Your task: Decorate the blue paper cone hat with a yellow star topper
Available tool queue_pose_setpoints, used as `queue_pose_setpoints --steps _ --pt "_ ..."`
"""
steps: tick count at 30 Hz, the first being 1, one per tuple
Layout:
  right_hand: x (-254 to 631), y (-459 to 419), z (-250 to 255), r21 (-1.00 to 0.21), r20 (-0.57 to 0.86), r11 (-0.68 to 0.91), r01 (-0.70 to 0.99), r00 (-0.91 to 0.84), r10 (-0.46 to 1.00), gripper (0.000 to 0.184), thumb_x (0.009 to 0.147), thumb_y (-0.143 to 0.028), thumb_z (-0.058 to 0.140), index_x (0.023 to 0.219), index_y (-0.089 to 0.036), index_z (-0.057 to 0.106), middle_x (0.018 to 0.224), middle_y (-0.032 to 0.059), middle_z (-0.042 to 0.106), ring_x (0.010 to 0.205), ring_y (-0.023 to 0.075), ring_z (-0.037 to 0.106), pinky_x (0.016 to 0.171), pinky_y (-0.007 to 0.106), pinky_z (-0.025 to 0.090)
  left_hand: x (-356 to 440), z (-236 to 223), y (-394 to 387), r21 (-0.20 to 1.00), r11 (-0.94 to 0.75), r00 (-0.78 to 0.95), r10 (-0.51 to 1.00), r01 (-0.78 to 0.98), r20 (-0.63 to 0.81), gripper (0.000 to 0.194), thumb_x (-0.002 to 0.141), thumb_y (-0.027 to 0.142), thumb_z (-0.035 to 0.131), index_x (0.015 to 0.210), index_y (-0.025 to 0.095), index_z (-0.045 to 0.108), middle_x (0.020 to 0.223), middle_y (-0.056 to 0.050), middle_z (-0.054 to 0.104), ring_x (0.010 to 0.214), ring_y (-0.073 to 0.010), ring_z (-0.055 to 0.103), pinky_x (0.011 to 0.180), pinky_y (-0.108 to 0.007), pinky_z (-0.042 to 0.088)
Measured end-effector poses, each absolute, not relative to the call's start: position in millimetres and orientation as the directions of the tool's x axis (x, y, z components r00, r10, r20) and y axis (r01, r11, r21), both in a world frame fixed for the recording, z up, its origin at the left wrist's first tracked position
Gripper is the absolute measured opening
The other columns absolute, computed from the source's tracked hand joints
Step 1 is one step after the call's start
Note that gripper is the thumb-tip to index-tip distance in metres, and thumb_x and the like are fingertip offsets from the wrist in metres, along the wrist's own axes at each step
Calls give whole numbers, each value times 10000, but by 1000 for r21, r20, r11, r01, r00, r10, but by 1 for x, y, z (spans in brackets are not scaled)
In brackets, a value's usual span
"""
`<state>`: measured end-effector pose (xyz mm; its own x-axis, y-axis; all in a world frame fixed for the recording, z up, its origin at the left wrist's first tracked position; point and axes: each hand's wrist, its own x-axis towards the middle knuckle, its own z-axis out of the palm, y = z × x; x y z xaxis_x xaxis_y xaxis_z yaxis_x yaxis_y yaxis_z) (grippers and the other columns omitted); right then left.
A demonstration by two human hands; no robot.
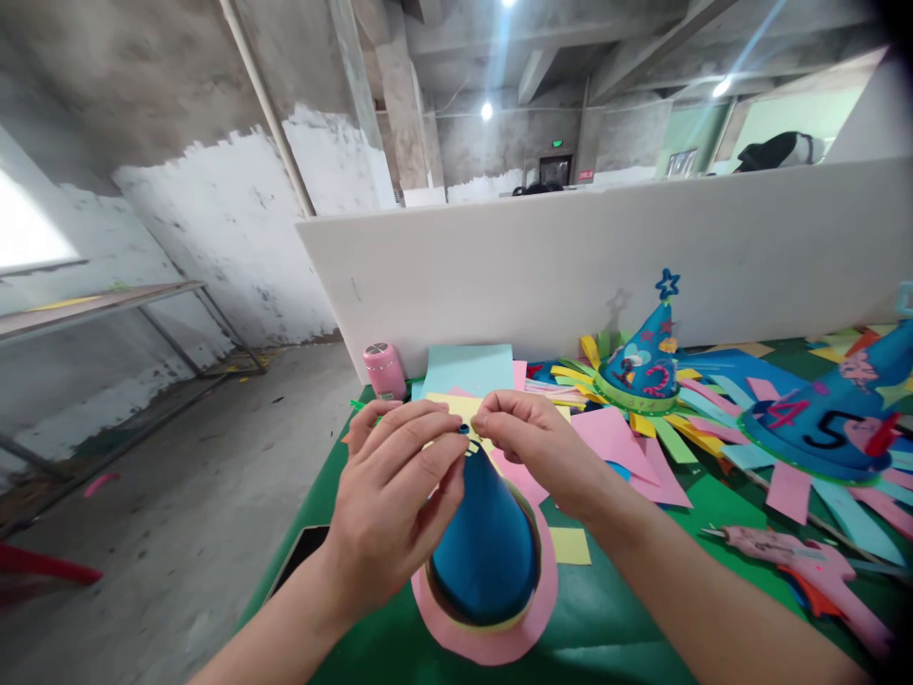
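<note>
A blue cone hat (489, 547) with a pink ring-shaped brim (485, 647) stands upright in front of me. Small pale yellow pieces show near its tip. My left hand (399, 495) is beside the upper left of the cone, its fingertips closed around a small blue piece (463, 430) at the tip. I cannot tell whether that piece is joined to the cone. Just right of the tip, my right hand (528, 433) is closed in a pinch; anything between its thumb and forefinger is too small to make out.
The green-covered table (599, 618) bears pink paper sheets (620, 447), coloured strips and a pink glue gun (791, 552) at right. Two decorated blue hats, one star-topped (642, 357), the other numbered (827, 419), stand behind. A pink canister (385, 371) is near the white partition (499, 276).
</note>
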<state>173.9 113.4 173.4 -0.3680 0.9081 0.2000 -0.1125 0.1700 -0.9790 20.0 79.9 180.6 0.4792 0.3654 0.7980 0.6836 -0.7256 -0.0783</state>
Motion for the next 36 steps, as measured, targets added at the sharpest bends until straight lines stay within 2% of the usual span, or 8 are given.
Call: queue_pose_setpoints --steps 6,11,15,18,20,23,28,36 --pt "175 113 169 -972 236 221 -83 -352 906 190 769 -236 493 597 -182 431 557 -71 345 511 78 311 473 215 265 20 177 78 -53 -732 458 366 679 810 250 687 45 567 889 191 581 888 -62 672 877 -234 602 787 -424 427" --pt "180 112 172 -866 496 500 -14 -158 854 68 786 -253 535 837 -209 539 717 -25 482 635 109 436 570 241 369 23 176 73 2 -754 419 368 656 830 255 680 61 562 907 170 600 897 -75 679 883 -252 606 783 -431 428" --pt "180 114 172 -791 597 612 19 -200 777 136 791 -277 554 899 -266 635 875 17 534 822 154 500 687 292 425 24 178 71 184 -746 269 442 639 856 284 724 76 526 981 179 589 945 -69 668 908 -236 600 793 -415 448" --pt "178 114 168 -797 598 602 -60 -227 769 154 797 -284 555 913 -287 656 908 28 523 919 173 505 745 319 459 26 181 73 349 -660 92 537 665 839 188 745 125 548 899 205 620 893 -32 666 832 -192 615 734 -351 487" --pt "177 113 165 -795 600 603 -71 -241 763 169 798 -265 559 931 -294 659 942 36 516 972 181 496 788 332 461 27 181 74 392 -620 71 588 679 806 127 740 157 572 837 207 638 850 -19 663 784 -174 617 702 -328 498" --pt "177 112 162 -786 603 617 -38 -263 753 190 797 -243 564 950 -304 658 986 39 509 1022 180 482 861 346 437 30 178 75 381 -623 120 610 683 783 114 734 164 585 821 196 651 844 -30 662 775 -177 615 711 -342 497" --pt "177 112 157 -784 607 620 -37 -259 751 193 792 -243 574 958 -294 659 1016 41 508 1015 178 494 891 358 424 32 165 74 306 -645 146 549 700 823 169 731 124 583 877 192 635 886 -37 655 826 -185 597 734 -353 481" --pt "170 110 145 -784 620 606 -137 -211 755 212 798 -243 564 981 -313 646 1003 36 521 1003 179 491 894 373 423 44 142 76 234 -604 59 425 762 903 258 742 63 548 966 183 596 930 -59 648 884 -200 575 781 -382 449"
